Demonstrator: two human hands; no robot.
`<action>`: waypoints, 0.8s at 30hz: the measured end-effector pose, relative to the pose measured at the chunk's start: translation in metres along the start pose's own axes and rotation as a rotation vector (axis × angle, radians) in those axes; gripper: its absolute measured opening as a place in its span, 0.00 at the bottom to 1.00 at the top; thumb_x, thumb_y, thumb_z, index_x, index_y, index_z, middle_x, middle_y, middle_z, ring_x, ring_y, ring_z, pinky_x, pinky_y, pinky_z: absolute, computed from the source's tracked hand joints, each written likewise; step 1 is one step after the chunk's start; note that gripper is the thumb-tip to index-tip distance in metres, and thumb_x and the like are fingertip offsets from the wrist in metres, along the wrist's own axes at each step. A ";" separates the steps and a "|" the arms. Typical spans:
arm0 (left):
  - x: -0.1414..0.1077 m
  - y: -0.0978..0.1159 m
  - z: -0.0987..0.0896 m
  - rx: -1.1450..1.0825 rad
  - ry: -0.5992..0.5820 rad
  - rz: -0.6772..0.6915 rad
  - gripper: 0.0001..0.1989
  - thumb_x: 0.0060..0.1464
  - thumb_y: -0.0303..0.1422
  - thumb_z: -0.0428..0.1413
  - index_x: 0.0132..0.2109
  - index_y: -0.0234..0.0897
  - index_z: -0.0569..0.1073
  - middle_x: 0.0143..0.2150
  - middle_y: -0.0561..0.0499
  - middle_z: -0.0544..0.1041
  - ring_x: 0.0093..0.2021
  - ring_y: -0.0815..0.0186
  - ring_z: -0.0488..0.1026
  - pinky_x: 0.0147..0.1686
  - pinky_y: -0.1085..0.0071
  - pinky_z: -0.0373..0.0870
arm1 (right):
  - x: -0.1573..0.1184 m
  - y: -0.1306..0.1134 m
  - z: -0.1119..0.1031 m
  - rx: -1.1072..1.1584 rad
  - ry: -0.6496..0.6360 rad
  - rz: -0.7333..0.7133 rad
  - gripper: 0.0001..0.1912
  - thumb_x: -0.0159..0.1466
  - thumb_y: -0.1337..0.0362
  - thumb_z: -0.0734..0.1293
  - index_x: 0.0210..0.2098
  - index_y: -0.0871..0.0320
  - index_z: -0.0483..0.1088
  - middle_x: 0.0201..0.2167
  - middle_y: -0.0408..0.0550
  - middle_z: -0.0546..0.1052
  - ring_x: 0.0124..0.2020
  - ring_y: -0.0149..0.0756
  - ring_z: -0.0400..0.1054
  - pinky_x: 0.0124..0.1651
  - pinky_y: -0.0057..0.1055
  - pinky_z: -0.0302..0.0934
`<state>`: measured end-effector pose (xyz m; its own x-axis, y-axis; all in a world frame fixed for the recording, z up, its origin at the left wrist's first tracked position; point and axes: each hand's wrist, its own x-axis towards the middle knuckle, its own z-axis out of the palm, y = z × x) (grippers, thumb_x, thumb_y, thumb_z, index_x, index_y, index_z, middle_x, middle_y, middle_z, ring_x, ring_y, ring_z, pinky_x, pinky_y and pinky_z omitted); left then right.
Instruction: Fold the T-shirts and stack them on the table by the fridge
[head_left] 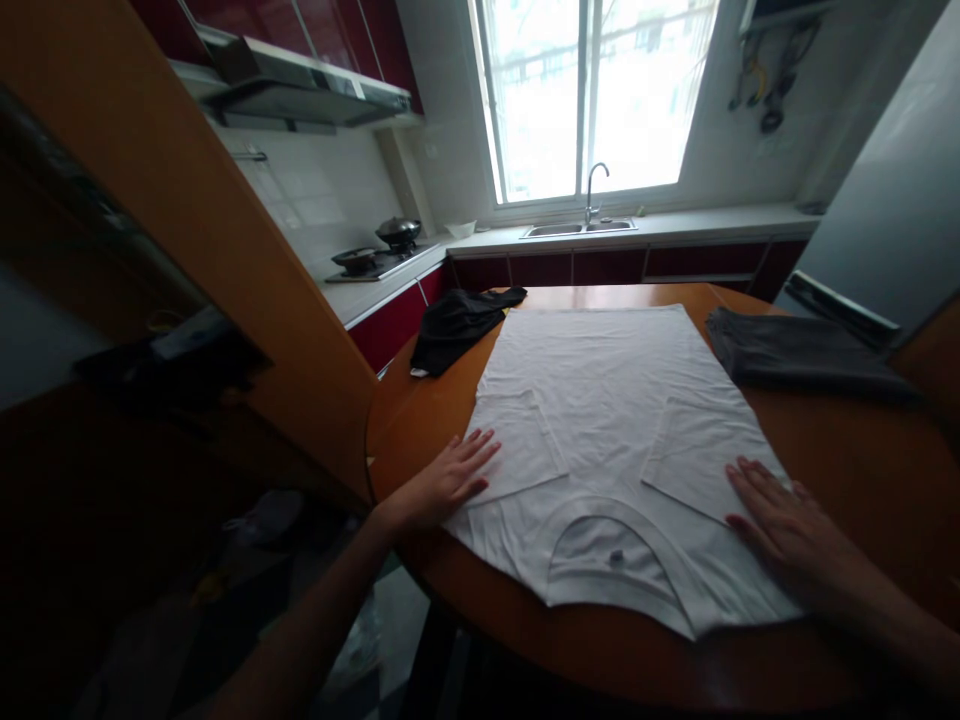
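White T-shirt (592,400) spread flat on the round-edged wooden table (424,435), neckline (619,510) toward the wearer, hem at the far side; both sleeves lie turned inward across the body. Small dark label (616,557) visible inside the collar. Left hand (459,475) palm down at the shirt's left edge, on the left sleeve (517,445); fingers spread fairly wide, gripping nothing. Right hand (772,510) flat at the opposite edge, on the right sleeve (694,460); fingers extended, closer together, thumb apart, likewise holding nothing. Light wrinkles over the fabric, more near the shoulders. Black cloth (461,325) bunched beyond the left hand, near the shirt's far left corner. Dark grey cloth (795,350), folded, on the right part of the table, beyond the right hand. Behind: stove (390,261) with a lidded pot (399,232) and a pan (356,260); sink (577,229) and tap (590,195) below a bright window (536,100).
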<state>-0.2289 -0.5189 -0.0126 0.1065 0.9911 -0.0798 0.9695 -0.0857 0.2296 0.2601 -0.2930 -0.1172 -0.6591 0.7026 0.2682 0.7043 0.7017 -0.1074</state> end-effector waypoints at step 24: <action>0.028 -0.024 0.005 0.053 0.072 -0.029 0.36 0.69 0.53 0.34 0.75 0.39 0.47 0.76 0.44 0.45 0.76 0.55 0.40 0.71 0.53 0.40 | -0.005 0.009 -0.013 0.015 0.029 0.082 0.34 0.70 0.49 0.50 0.69 0.60 0.59 0.71 0.59 0.57 0.72 0.55 0.49 0.69 0.61 0.48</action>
<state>-0.2477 -0.4893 -0.0253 0.0639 0.9978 -0.0152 0.9825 -0.0603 0.1764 0.2735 -0.2922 -0.1068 -0.5917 0.7540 0.2852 0.7513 0.6441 -0.1440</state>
